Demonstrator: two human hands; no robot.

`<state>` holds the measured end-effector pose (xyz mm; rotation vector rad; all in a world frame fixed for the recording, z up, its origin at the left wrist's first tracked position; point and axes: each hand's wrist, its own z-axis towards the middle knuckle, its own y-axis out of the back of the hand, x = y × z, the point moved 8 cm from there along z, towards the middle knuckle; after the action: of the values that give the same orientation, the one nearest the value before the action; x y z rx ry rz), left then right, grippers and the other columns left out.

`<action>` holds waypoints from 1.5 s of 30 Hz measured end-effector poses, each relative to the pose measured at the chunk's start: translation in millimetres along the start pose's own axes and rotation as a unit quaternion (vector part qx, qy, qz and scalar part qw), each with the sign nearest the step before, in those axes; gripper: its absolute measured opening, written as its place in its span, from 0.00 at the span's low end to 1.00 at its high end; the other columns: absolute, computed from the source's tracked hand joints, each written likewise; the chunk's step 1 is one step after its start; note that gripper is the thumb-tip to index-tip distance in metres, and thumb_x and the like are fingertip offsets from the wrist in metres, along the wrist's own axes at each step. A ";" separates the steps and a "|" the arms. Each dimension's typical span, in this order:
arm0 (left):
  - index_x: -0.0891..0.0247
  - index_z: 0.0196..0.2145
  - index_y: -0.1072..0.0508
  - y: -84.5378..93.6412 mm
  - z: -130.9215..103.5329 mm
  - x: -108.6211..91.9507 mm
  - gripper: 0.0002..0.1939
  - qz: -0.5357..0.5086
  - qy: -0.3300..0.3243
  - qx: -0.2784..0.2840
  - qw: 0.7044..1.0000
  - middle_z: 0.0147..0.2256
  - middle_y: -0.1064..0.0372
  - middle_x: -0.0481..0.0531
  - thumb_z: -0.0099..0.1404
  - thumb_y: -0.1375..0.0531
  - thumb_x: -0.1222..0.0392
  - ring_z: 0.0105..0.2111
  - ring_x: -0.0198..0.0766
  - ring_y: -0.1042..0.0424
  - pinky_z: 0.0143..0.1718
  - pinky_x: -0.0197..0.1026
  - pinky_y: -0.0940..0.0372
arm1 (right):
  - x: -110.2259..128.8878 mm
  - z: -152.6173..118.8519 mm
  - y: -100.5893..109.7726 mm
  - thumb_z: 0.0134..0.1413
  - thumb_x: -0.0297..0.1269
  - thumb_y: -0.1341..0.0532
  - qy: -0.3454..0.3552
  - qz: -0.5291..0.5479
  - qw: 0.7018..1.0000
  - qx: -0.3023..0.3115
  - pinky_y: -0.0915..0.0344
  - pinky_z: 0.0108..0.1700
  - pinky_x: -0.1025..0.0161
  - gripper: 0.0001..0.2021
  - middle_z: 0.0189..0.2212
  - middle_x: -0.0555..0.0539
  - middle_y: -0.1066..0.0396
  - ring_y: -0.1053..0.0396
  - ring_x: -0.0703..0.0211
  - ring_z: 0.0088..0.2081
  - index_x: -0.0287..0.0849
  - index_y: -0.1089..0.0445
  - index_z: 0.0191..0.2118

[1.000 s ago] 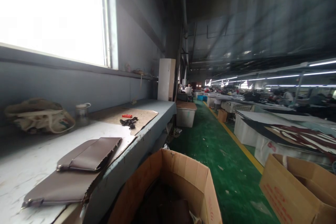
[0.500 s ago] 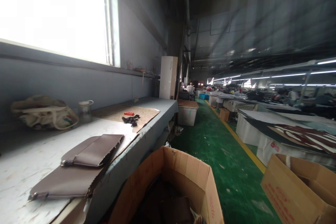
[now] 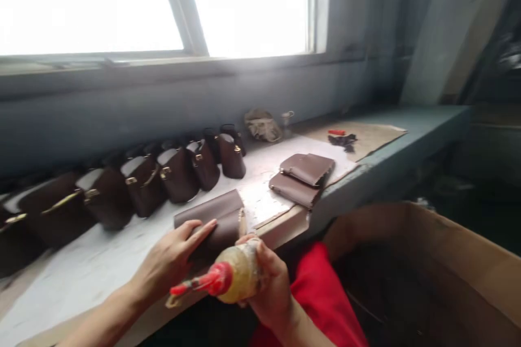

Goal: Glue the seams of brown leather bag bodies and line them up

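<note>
My left hand (image 3: 175, 249) lies on a brown leather bag piece (image 3: 220, 214) near the bench's front edge, fingers stretched over its surface. Part of that piece is hidden under the hand. In my right hand (image 3: 271, 276) is a yellowish squeeze bottle (image 3: 240, 274), its red nozzle tipped down and to the left. The bottle is smeared with residue and sits just in front of the leather piece. Two more flat brown leather pieces (image 3: 307, 167) overlap on the bench to the right, with metal fittings at their left edges.
Brown bags (image 3: 181, 173) with gold clasps stand in a row along the wall side of the bench (image 3: 101, 276). A cloth bag (image 3: 262, 126), a clear jar (image 3: 286, 122) and a red object (image 3: 337, 132) lie farther back. A large cardboard box (image 3: 459, 244) stands at right.
The view has swung left from the aisle to the bench. Both hands have come into view, the right with the bottle, the left on the leather piece.
</note>
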<state>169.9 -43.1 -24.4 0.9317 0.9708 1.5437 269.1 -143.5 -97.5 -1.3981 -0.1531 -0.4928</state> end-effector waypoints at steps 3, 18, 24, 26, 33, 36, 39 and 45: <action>0.50 0.72 0.40 15.4 -33.3 17.2 0.38 0.088 0.060 -0.002 0.994 0.56 0.27 0.59 0.68 0.46 0.73 0.47 0.51 0.20 0.45 0.48 0.22 | 4.7 -16.6 8.3 0.63 0.54 0.30 0.006 0.014 1.000 -0.014 0.36 0.17 0.70 0.18 0.46 0.42 0.18 0.22 0.58 0.30 0.42 0.22 0.43; 0.47 0.74 0.43 79.9 -66.1 12.2 0.41 -0.079 0.029 0.116 0.990 0.61 0.28 0.59 0.68 0.38 0.68 0.56 0.50 0.22 0.57 0.44 0.27 | 114.4 -94.1 114.5 0.42 0.59 0.22 0.052 -0.251 0.916 -0.310 0.25 0.27 0.57 0.24 0.37 0.43 0.19 0.22 0.48 0.32 0.50 0.21 0.41; 0.48 0.74 0.43 82.7 -77.9 13.4 0.38 -0.078 0.056 0.100 0.990 0.61 0.29 0.59 0.71 0.38 0.64 0.56 0.50 0.22 0.55 0.45 0.26 | 107.7 -80.2 108.7 0.43 0.58 0.20 0.044 -0.398 0.872 -0.281 0.35 0.23 0.66 0.31 0.33 0.50 0.25 0.32 0.60 0.25 0.48 0.28 0.47; 0.47 0.73 0.44 88.3 -76.0 12.9 0.38 -0.079 0.053 0.096 0.991 0.60 0.29 0.59 0.70 0.38 0.64 0.55 0.49 0.22 0.54 0.44 0.26 | 105.3 -70.9 105.8 0.45 0.57 0.21 0.050 -0.431 0.860 -0.268 0.35 0.23 0.67 0.30 0.33 0.51 0.25 0.33 0.61 0.26 0.48 0.28 0.48; 0.49 0.73 0.43 93.2 -77.1 16.9 0.39 -0.098 0.080 0.115 0.985 0.61 0.30 0.59 0.68 0.36 0.62 0.56 0.52 0.23 0.56 0.47 0.26 | 104.7 -50.4 93.2 0.49 0.54 0.22 0.054 -0.534 0.808 -0.241 0.27 0.33 0.64 0.25 0.38 0.49 0.23 0.27 0.55 0.35 0.47 0.25 0.48; 0.49 0.74 0.43 92.2 -80.6 19.0 0.40 -0.097 0.077 0.106 0.987 0.62 0.31 0.60 0.68 0.36 0.61 0.57 0.53 0.23 0.56 0.49 0.26 | 102.3 -47.6 89.2 0.48 0.54 0.23 0.054 -0.555 0.795 -0.239 0.26 0.35 0.64 0.25 0.38 0.49 0.22 0.27 0.55 0.35 0.48 0.24 0.48; 0.49 0.74 0.45 90.9 -83.0 21.5 0.42 -0.098 0.073 0.100 0.987 0.63 0.32 0.59 0.67 0.36 0.62 0.58 0.54 0.23 0.58 0.50 0.26 | 95.3 -49.0 92.5 0.49 0.57 0.23 0.046 -0.553 0.796 -0.243 0.24 0.35 0.63 0.27 0.40 0.49 0.22 0.25 0.54 0.36 0.49 0.25 0.49; 0.51 0.74 0.43 90.9 -84.4 26.1 0.41 -0.111 0.085 0.091 0.986 0.63 0.31 0.60 0.67 0.35 0.61 0.58 0.54 0.23 0.58 0.49 0.26 | 86.5 -70.6 123.1 0.49 0.61 0.24 0.021 -0.538 0.800 -0.266 0.27 0.27 0.64 0.30 0.36 0.48 0.23 0.26 0.55 0.31 0.47 0.28 0.49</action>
<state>55.8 -39.3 30.5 0.7946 1.3118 1.3773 384.6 -221.4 -188.0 -1.7587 -0.8566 -1.6098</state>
